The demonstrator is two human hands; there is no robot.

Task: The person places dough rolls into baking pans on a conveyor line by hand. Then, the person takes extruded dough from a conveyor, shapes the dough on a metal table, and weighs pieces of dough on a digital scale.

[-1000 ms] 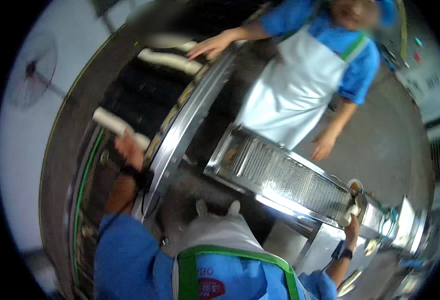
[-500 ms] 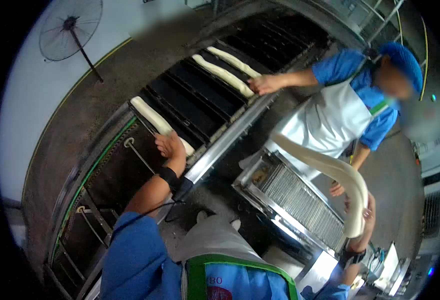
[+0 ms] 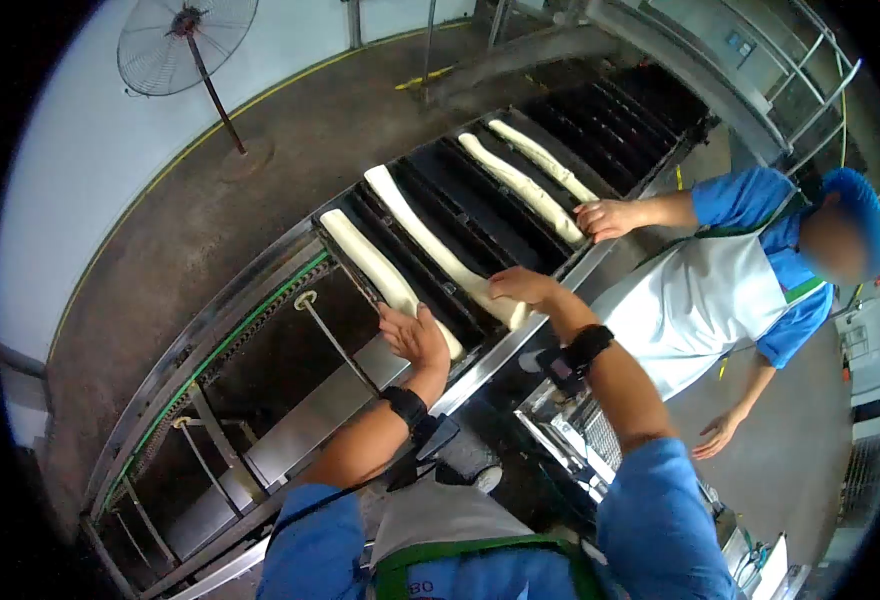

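Observation:
My left hand lies with fingers apart on the lower part of a long pale dough strip in the nearest black mould. A second dough strip lies along a neighbouring channel, its near end gripped by my right hand. Part of that end hides under my fingers. Both strips run lengthwise in the black baking pans. Two further dough strips lie in channels to the right, where a co-worker's hand touches a near end.
A conveyor with a metal side rail and a green-edged curved track carries the pans. The co-worker in a white apron stands at the right, beside a partly covered metal machine. A fan stands at upper left.
My right hand has brought its dough strip from over the ridged machine at right into a pan channel. My left hand stays on the first strip. The view has shifted.

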